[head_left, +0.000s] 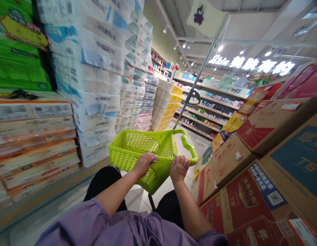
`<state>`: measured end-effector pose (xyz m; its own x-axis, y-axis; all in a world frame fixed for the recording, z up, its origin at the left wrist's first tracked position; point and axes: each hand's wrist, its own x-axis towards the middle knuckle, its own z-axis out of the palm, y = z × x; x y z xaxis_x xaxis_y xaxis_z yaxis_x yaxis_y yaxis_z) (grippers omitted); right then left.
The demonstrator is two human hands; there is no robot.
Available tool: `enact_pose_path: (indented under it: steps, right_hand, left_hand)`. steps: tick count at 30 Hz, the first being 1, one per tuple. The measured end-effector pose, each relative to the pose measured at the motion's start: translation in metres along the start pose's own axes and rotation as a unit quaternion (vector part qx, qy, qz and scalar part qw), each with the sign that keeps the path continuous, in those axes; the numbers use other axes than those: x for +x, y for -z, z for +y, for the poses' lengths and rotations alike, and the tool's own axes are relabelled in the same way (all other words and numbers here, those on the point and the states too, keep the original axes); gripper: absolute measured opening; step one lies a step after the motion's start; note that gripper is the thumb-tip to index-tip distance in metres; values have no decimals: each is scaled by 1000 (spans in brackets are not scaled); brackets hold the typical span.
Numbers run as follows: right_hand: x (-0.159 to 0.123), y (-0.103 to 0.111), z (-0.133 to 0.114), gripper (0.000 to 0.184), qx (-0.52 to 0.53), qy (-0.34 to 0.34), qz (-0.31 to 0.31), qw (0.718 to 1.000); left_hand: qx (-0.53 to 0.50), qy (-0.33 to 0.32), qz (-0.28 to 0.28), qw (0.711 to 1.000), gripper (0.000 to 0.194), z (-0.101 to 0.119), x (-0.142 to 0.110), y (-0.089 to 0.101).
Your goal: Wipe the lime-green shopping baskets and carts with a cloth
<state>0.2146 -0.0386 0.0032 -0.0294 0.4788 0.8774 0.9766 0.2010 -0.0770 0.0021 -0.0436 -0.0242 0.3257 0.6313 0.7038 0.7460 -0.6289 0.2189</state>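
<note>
- A shopper in a purple top [138, 229] holds a lime-green basket [138, 165] with both bare hands in a store aisle, the basket above the pale tiled floor [166, 186] and just beyond two black-clad knees [104, 184].
- The left hand [142, 165] grasps the basket's near rim about midway along, its fingers [148, 155] curled over the edge — a small pale spot beside them is too slight to identify.
- The right hand [178, 169] grasps the same rim toward its right corner, fingers [182, 161] bent over it, close to the looped handle [190, 147].
- Behind the basket's far right corner, a slim pole [200, 73] leans up to the right, topped by a cream flag [206, 18] with a dark bear.
- At left, wrapped white paper packs [102, 78] rise in tall columns — beside them, orange-trimmed boxes [35, 147] are stacked beneath a bright green pack [15, 73].
- At right, printed cartons are piled, among them a brown one marked T6 [299, 157] and a red-panelled one [242, 198] with a QR code.
- Beyond, stocked shelves [226, 116] stand below a glowing white sign [250, 64].
</note>
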Motion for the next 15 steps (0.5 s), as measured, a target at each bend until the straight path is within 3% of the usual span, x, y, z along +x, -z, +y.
enact_pose_path:
  steps: [4, 11, 15]
  right_hand:
    - [0, -1, -5, 29, 1, -10, 0, 1000]
    - [1, -1, -6, 29, 0, 0, -4, 1000]
    - [0, 2, -3, 29, 12, 4, -21, 1000]
  left_hand:
    - [-15, 44, -10, 999, 32, -3, 2, 8]
    - [-79, 25, -52, 995, 37, 49, 46, -6]
    - [-35, 45, -59, 997, 34, 40, 38, -1]
